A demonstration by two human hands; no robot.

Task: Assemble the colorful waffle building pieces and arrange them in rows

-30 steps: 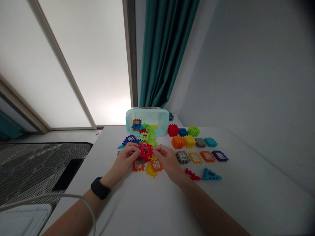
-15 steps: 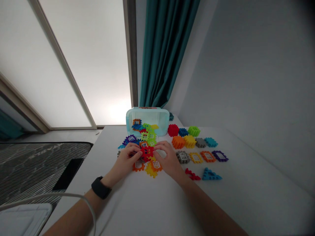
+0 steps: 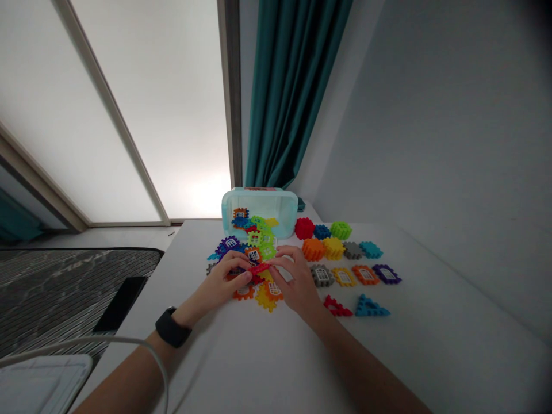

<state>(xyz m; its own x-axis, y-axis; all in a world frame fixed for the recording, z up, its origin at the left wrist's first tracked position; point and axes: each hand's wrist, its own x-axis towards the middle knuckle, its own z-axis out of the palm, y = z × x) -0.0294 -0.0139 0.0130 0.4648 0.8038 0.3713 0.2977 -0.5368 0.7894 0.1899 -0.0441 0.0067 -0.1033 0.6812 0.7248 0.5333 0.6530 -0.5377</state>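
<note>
A red toothed building tile [image 3: 259, 268] is held nearly edge-on between my two hands, above a loose pile of coloured tiles. My left hand [image 3: 228, 279], below a black wristwatch, pinches its left side. On the other side, the fingertips of my right hand [image 3: 295, 279] grip its right edge. Orange and yellow tiles [image 3: 268, 294] lie just under and in front of the hands. Behind them are a purple tile [image 3: 230, 244] and lime green tiles [image 3: 266, 244]. Part of the pile is hidden by my fingers.
A clear bluish tub [image 3: 282, 213] lies on its side at the back, tiles spilling out. To the right stand rows of assembled blocks [image 3: 313, 249], window tiles [image 3: 365, 274] and triangular pieces, one blue [image 3: 371, 306]. A pale cable [image 3: 129, 341] crosses at lower left.
The red tile has tipped from facing me to nearly edge-on, with both hands still on it. The things on the table look the same.
</note>
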